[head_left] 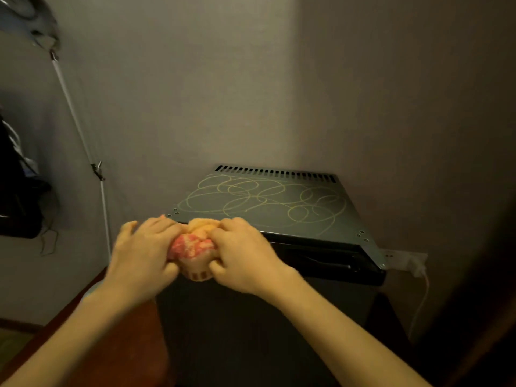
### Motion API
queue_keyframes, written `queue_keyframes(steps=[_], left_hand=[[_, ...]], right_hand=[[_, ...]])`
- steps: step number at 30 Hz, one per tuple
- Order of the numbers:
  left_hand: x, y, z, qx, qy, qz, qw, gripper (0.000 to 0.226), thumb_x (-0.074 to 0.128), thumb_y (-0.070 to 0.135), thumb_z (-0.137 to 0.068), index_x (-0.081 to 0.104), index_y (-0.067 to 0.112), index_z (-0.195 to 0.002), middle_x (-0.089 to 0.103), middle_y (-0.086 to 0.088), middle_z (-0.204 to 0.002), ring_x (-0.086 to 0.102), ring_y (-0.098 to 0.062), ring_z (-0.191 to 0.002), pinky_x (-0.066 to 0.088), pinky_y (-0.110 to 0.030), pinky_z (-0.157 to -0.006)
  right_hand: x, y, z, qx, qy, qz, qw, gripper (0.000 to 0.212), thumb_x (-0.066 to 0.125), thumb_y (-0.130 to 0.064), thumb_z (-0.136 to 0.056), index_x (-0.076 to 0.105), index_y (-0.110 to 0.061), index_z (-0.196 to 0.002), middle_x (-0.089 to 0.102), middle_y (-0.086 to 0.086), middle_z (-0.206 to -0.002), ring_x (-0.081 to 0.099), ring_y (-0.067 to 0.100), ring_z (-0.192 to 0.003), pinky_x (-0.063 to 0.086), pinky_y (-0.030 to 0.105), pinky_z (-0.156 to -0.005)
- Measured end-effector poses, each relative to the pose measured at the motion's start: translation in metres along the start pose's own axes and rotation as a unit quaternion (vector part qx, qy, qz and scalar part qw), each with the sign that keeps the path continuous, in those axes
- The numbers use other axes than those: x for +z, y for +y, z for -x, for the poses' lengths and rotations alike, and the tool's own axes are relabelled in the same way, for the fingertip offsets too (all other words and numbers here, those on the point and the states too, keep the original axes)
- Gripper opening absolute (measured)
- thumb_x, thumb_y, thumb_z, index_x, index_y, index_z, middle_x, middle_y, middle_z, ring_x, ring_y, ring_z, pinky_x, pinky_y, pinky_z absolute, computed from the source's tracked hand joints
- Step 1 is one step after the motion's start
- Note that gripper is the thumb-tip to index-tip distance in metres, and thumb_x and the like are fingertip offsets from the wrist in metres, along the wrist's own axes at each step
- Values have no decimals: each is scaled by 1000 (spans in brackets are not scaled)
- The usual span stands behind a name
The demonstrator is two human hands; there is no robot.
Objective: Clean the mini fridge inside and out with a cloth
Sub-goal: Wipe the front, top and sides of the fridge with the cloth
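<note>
A black mini fridge (307,272) stands in a corner against the wall, its door closed. Its grey metal top (268,202) is covered with looping yellowish scribbles and has vent slots along the back edge. A bunched orange, pink and cream cloth (192,248) sits between my two hands in front of the top's near-left corner. My left hand (145,252) grips its left side. My right hand (243,254) grips its right side with curled fingers.
A white pole with a clamp (97,169) leans along the left wall. Dark bags or clothing (16,191) hang at far left. A wall socket with a white plug and cable (416,268) sits right of the fridge. A reddish-brown surface (117,344) lies lower left.
</note>
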State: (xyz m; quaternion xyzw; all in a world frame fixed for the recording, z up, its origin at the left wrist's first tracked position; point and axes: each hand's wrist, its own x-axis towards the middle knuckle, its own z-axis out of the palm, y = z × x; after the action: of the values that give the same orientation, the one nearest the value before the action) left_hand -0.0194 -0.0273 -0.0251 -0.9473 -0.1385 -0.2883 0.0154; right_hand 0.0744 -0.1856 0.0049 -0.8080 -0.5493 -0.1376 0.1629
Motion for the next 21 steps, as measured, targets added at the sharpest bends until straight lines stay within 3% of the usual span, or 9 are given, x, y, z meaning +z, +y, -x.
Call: queue_keyframes(steps=[4, 7, 15, 21], left_hand=[[0, -2, -2, -15, -10, -9, 1000, 57, 80, 15, -53, 68, 18, -109, 70, -2, -104, 61, -30, -109, 40, -58, -94], [7, 8, 0, -2, 7, -18, 1000, 60, 85, 9, -47, 69, 11, -105, 70, -7, -100, 62, -36, -104, 45, -57, -89], [13, 66, 2, 58, 58, 2, 997, 64, 84, 10, -43, 68, 5, -105, 67, -12, -101, 61, -36, -98, 47, -51, -89], [23, 136, 1, 164, 68, 24, 984, 43, 72, 14, -63, 64, 12, -105, 62, -9, -106, 56, -31, -99, 45, -46, -88]], right_hand=[[3, -9, -12, -1, -19, 23, 1000, 30, 61, -27, -85, 60, -7, -107, 53, 11, -110, 46, 25, -102, 44, 37, -81], [2, -3, 0, -5, -8, 18, 1000, 32, 60, -25, -86, 56, -8, -113, 51, 9, -114, 45, 23, -105, 44, 36, -81], [-23, 33, 50, 22, 21, 3, 1000, 35, 59, -24, -86, 53, -16, -119, 50, 1, -118, 43, 16, -110, 41, 30, -89], [-54, 80, 107, 93, 14, 23, 995, 40, 59, -18, -79, 58, -22, -119, 54, -7, -116, 47, 12, -109, 41, 26, -91]])
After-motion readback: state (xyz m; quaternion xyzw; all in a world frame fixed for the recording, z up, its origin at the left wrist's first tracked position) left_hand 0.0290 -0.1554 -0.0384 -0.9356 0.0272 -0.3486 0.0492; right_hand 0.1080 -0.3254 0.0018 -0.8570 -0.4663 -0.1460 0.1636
